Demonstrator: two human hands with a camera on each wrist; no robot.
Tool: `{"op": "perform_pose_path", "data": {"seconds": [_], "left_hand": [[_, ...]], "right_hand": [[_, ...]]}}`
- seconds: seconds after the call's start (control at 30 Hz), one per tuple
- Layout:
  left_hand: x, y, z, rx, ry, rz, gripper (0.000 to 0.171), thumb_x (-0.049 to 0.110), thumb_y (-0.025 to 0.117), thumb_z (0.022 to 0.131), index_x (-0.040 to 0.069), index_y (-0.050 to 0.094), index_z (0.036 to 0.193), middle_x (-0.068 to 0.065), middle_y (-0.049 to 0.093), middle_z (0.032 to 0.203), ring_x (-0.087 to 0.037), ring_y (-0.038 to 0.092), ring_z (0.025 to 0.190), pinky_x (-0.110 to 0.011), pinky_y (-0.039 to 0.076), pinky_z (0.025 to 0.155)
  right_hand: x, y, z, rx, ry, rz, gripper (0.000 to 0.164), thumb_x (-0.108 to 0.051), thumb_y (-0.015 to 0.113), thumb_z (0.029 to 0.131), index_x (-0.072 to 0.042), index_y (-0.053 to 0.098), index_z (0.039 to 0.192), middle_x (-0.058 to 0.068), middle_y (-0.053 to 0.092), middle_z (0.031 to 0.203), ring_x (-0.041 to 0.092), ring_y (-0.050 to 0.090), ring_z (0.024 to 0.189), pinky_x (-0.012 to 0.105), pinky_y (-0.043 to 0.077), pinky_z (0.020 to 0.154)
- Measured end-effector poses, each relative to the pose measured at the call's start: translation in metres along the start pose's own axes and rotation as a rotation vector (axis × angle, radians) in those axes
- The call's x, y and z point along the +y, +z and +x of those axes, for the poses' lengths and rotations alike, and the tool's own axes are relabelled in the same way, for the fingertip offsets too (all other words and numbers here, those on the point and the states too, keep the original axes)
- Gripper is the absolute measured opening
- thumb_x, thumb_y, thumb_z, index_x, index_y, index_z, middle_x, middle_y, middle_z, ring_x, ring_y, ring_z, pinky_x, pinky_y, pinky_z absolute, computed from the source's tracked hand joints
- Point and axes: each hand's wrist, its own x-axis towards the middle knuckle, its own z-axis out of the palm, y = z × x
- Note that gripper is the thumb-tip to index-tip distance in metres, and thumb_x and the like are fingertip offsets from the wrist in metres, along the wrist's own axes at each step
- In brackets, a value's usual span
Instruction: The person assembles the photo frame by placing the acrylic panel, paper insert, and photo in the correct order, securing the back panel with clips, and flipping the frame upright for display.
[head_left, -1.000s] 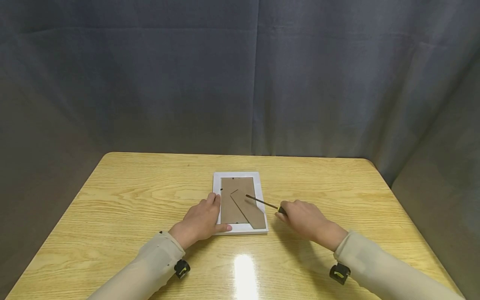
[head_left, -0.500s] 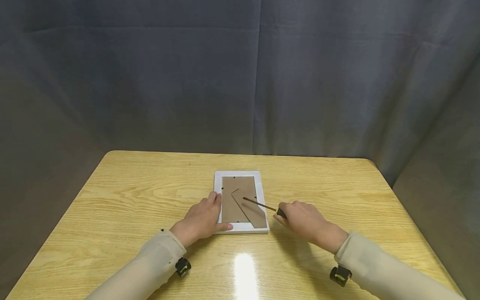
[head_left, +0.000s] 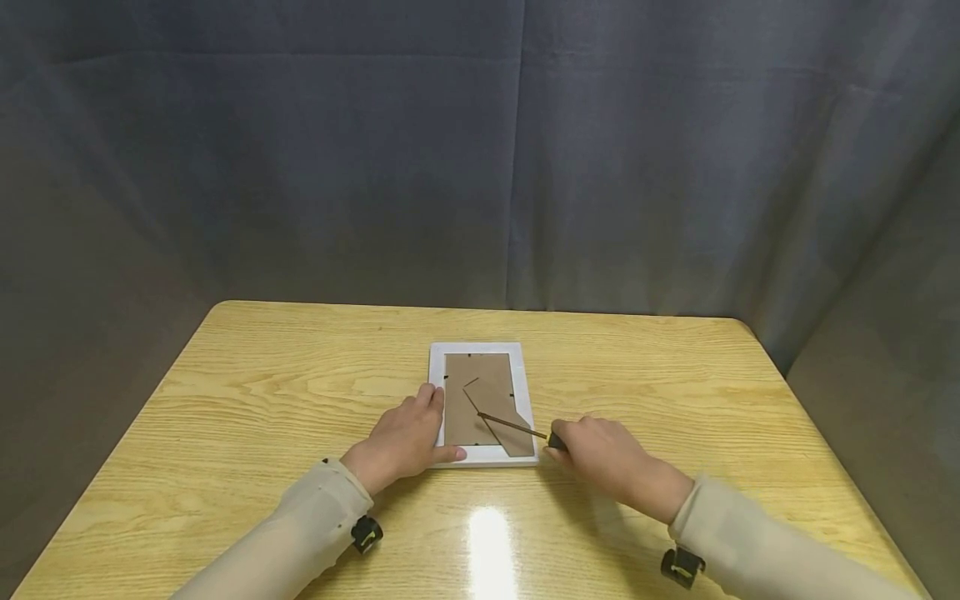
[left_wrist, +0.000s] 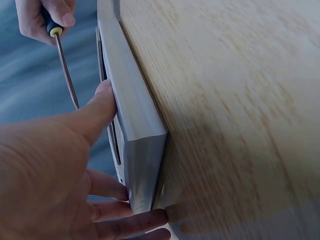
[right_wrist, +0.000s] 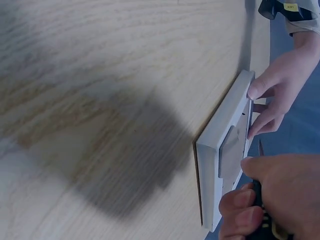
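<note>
A white picture frame (head_left: 486, 348) lies face down on the table, its brown backing board (head_left: 461, 425) and slanted stand flap (head_left: 517, 444) facing up. Small dark tabs sit along the board's edges. My left hand (head_left: 405, 437) holds the frame's near left corner, thumb over the near border and fingers against the left side. My right hand (head_left: 603, 458) grips the dark handle of a screwdriver (head_left: 513, 424), thumb along it in the right wrist view. The thin shaft slants left above the board, its tip overlapping the flap's long edge in the head view.
The wooden table (head_left: 315, 358) has a rounded far edge, with a grey curtain (head_left: 375, 167) behind and at both sides. A bright reflection shows on its near part. Both sleeved wrists carry small black devices, such as the one (head_left: 681, 567) at right.
My right hand has moved slightly left and nearer, and the screwdriver tip has shifted toward me and left over the backing. My left hand and the frame look almost unchanged.
</note>
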Motion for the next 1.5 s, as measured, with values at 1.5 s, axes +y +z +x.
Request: {"op": "perform_pose_path", "data": {"seconds": [1.5], "left_hand": [[-0.018,-0.006,0.007,-0.078,0.03,-0.083,0.102,0.057,0.07,0.07,0.0,0.032,0.147,-0.02,0.021,0.154,-0.04,0.041,0.127,-0.049,0.04,0.097]], "right_hand": [[0.001,0.008,-0.004,0.014,-0.021,0.038,0.034,-0.032,0.059,0.089,-0.019,0.04,0.064,-0.008,0.029,0.054,0.008,0.031,0.049,0.027,0.025,0.042]]}}
